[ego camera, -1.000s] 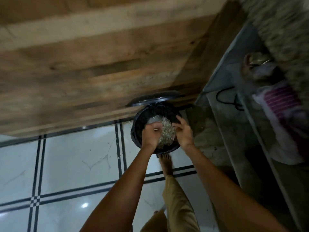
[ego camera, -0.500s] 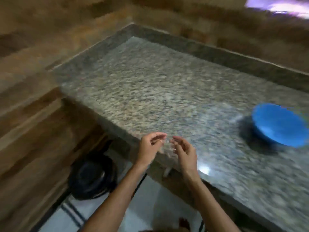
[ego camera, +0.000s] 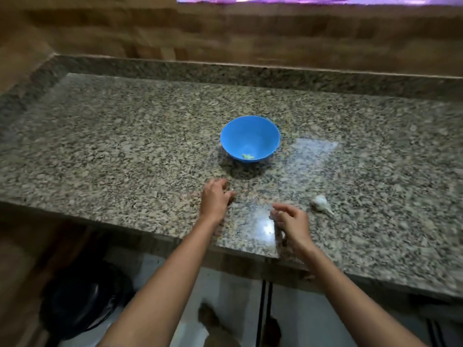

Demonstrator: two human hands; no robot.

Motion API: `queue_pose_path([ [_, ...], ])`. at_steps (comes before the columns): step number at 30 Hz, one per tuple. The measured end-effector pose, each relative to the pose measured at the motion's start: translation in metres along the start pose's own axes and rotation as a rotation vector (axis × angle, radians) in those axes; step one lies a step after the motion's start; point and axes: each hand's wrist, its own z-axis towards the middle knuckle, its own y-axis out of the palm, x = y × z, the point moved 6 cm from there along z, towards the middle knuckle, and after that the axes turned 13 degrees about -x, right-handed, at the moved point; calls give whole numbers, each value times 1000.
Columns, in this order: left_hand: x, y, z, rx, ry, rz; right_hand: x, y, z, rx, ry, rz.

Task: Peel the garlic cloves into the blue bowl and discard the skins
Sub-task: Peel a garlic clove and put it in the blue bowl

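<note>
A blue bowl [ego camera: 250, 138] stands on the granite counter [ego camera: 125, 146] with a few pale peeled cloves [ego camera: 247, 156] at its bottom. A white garlic bulb [ego camera: 321, 203] lies on the counter to the right of my hands. My left hand [ego camera: 215, 197] hovers just in front of the bowl, fingers loosely curled, holding nothing I can see. My right hand [ego camera: 290, 221] hangs over the counter's front part, left of the bulb and apart from it, fingers loosely curled and empty.
A black bin [ego camera: 82, 299] sits on the white tiled floor [ego camera: 225, 284] below the counter's left front edge. Wooden panelling [ego camera: 225, 33] backs the counter. My feet show on the floor under the counter edge.
My view swung up from the black bin to the counter. Both hands rose from over the bin and now hover above the counter near the bowl and the garlic bulb.
</note>
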Motion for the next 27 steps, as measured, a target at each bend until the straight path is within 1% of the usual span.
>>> queue_pose_path([
  [3,2,6,6,-8,-42,121,2,-4,1,-10,18,104],
  [8,25,14,-4,1,84,242,10,2,-1,-10,51,147],
  [11,29,12,-3,-8,95,246,9,6,-3,-24,71,168],
  [12,30,9,-3,-10,66,211,7,7,-4,-31,74,174],
  [14,34,-7,-5,57,-4,1,-1,6,-4,-37,71,201],
  [15,42,-21,-7,131,4,-143,-8,4,-5,-36,54,206],
  [16,54,-36,-4,201,53,-255,-17,0,-5,-22,20,191],
  [17,71,-49,6,229,122,-321,-28,-6,-4,8,-25,158],
  [19,95,-62,38,180,177,-317,-45,-22,-8,71,-85,74],
  [20,103,-62,57,125,154,-258,-53,-29,-9,100,-110,56],
  [23,104,-37,105,-112,28,-25,-60,-57,-16,201,-152,26],
  [25,96,-20,121,-221,-15,71,-56,-74,-22,279,-156,78],
  [27,90,-16,126,-225,-30,47,-50,-90,-27,354,-175,158],
])
